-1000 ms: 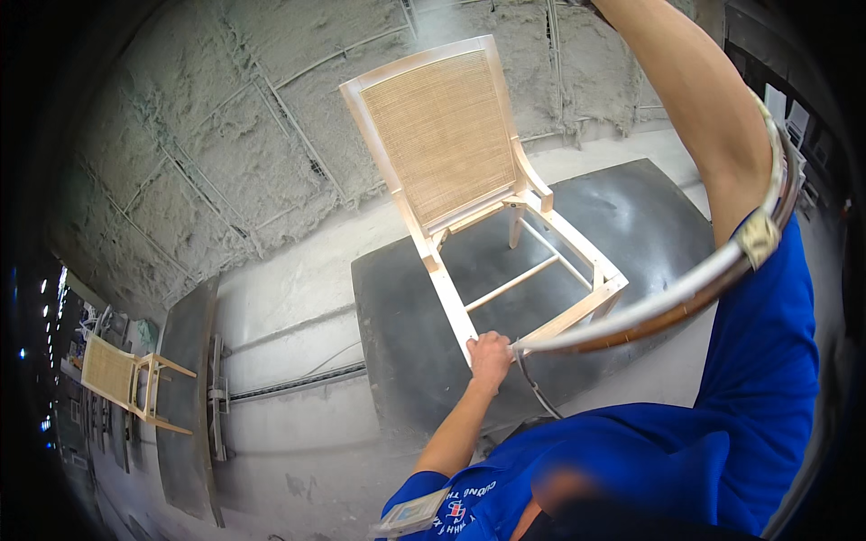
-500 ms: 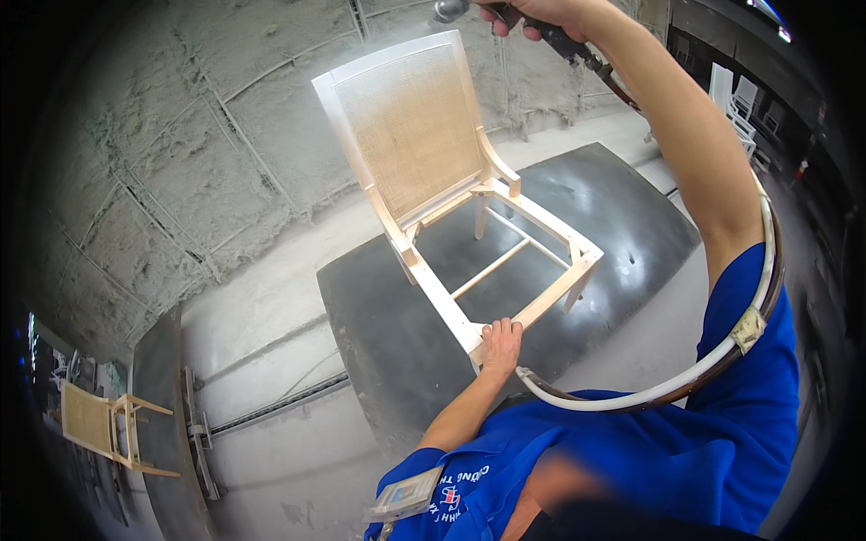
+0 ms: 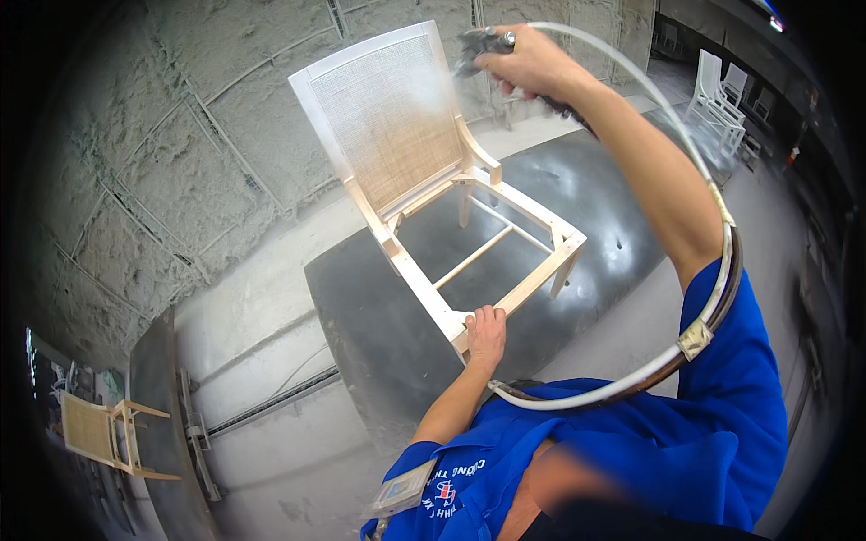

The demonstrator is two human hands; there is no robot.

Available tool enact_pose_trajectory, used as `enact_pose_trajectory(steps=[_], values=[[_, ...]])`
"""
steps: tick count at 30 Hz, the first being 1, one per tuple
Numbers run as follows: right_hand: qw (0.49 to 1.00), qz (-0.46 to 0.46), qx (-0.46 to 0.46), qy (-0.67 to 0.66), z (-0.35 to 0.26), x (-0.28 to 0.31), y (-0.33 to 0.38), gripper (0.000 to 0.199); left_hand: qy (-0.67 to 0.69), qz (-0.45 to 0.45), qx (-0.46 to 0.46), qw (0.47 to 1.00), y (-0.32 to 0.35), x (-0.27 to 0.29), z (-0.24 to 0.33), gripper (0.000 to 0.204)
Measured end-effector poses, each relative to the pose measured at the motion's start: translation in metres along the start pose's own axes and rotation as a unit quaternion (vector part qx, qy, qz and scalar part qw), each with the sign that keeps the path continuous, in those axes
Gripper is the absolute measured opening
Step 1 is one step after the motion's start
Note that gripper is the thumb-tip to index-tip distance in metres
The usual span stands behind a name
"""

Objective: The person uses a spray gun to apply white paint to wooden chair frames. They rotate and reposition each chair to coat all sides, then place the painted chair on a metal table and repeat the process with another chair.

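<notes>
A wooden chair frame (image 3: 424, 287) with a woven cane back (image 3: 394, 117) stands on a dark, shiny board. White coating covers the upper part of the back; lower down the cane shows bare tan. My left hand (image 3: 487, 334) grips the front left corner of the seat frame, fingers over the rail. Raised beside the right edge of the chair back, my right hand (image 3: 530, 65) is wrapped round a spray gun (image 3: 487, 45), partly hidden by the fingers. A pale mist hangs between gun and cane. From the gun a white hose (image 3: 622, 72) loops round my right arm.
The dark board (image 3: 361, 316) lies under the chair. Behind it rises a grey, coated wall (image 3: 225, 117). At the far left, another bare chair (image 3: 90, 424) stands by a second dark panel. White chairs (image 3: 717, 99) are at the back right. A rail track (image 3: 280, 399) crosses the floor.
My right hand has lowered the spray gun from above the chair back to its right side. The white coat now reaches further down the cane. The chair sits slightly further left in view.
</notes>
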State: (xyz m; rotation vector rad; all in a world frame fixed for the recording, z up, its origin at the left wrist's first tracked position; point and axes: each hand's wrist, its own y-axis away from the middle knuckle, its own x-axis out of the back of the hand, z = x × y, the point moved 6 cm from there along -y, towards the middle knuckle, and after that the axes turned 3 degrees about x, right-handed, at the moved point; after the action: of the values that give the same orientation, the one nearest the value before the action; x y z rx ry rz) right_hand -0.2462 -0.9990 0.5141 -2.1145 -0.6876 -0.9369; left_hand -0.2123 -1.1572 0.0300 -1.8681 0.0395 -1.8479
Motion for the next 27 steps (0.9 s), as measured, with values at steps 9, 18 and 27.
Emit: enact_pose_trajectory(steps=[9, 18, 27], values=[[1.0, -0.01, -0.023, 0.008, 0.024, -0.024, 0.018, 0.04, 0.03, -0.038, 0.042, 0.998, 0.004, 0.0, 0.004, 0.016], [0.994, 0.025, 0.037, 0.096, 0.057, -0.075, 0.043, 0.044, 0.019, -0.002, 0.026, 0.999, 0.009, 0.005, 0.001, 0.019], [0.993, -0.083, -0.023, -0.077, 0.07, -0.126, 0.084, 0.046, 0.02, -0.002, 0.033, 0.999, 0.009, 0.0, 0.004, 0.015]])
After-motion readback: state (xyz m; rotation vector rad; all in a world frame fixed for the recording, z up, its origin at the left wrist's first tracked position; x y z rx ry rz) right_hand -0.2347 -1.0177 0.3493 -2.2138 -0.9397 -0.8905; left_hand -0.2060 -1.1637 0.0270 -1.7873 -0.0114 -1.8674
